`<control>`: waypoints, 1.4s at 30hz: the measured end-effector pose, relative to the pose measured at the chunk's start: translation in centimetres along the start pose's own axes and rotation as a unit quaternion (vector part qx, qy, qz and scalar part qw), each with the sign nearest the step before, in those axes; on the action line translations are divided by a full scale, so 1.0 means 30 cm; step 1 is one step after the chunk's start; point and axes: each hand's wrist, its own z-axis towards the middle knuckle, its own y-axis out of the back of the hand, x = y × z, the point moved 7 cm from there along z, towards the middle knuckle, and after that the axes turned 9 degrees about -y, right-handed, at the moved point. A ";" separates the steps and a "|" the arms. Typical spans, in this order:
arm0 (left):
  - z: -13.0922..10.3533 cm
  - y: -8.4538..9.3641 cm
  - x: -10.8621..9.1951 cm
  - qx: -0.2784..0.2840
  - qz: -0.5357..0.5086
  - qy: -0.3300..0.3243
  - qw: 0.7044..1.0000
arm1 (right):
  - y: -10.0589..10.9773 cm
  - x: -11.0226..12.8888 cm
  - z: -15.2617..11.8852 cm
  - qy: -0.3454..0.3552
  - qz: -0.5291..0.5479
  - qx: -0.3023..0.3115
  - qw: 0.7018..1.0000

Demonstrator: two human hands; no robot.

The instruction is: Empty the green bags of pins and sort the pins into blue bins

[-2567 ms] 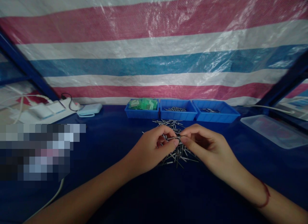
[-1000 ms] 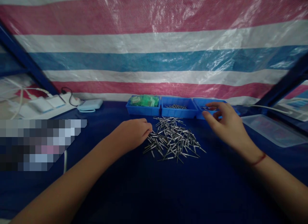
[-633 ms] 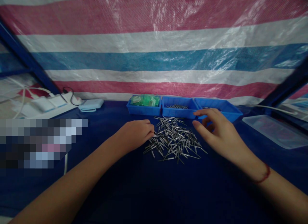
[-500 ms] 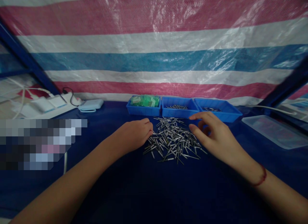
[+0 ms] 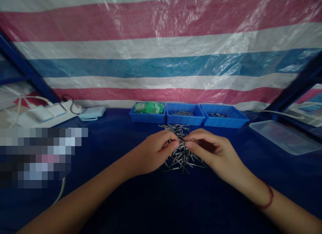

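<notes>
Over a loose pile of silver blind rivets [image 5: 179,157], my two hands meet with their fingertips almost touching. My left hand [image 5: 157,152] is closed in a pinch, thumb against index finger, at a blind rivet that is mostly covered by the fingers. My right hand [image 5: 216,150] pinches too, and a thin metal shank shows between its thumb and forefinger. The fingers hide the middle of the pile. Whether both hands grip the same rivet is too small to tell.
Behind the pile stand three blue bins: the left bin [image 5: 147,118] has green packets, the middle bin [image 5: 185,120] and right bin [image 5: 223,121] hold rivets. A translucent plastic lid [image 5: 284,136] lies right. A power strip [image 5: 57,110] and pale blue case [image 5: 92,113] are left.
My left hand has moved right from the pile's left edge, to its middle. My right hand has come left and closed from an open pose into a pinch. The view has shifted slightly.
</notes>
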 end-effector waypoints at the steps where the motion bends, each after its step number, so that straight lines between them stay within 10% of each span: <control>1: -0.002 -0.007 0.004 0.007 -0.020 0.015 1.000 | 0.001 0.003 -0.001 0.003 0.006 0.002 1.000; 23: -0.001 -0.057 0.006 -0.009 -0.167 0.043 0.985 | 0.006 0.039 -0.015 0.033 0.050 -0.008 0.998; 32: -0.010 0.022 -0.033 -0.136 0.034 -0.031 0.990 | 0.023 0.016 -0.010 0.013 0.033 -0.048 0.998; 42: -0.022 0.044 -0.061 -0.135 0.107 -0.061 0.983 | -0.021 0.001 0.009 -0.011 0.033 0.037 0.999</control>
